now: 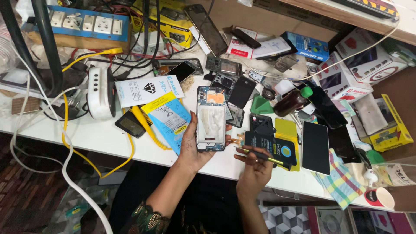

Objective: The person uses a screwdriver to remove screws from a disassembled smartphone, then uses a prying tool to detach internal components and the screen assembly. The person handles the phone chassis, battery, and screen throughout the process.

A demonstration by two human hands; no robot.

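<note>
**Carefully: an opened phone held over a crowded tabletop edge**

Clearly the main risk sits in the left hand (193, 145), which cradles an opened phone frame (211, 118) from below and from the side, its back removed and its inner parts bare. The frame lies near the front edge of the tabletop (108, 141), part resting on it, part in the palm; a loosened hold could let it slide off toward the lap. The right hand (253, 167) is closed narrowly around a thin tool with a yellow shaft (260, 155), its tip pointing left toward the frame's lower corner. A slip of that tip could, I judge, scratch or pierce the exposed parts. Just beside the right hand lie a dark phone part on a yellow card (277, 145) and a black glass panel (315, 147); a brown bottle with a green cap (292, 102) lies tilted behind them and could leak if knocked.
</note>
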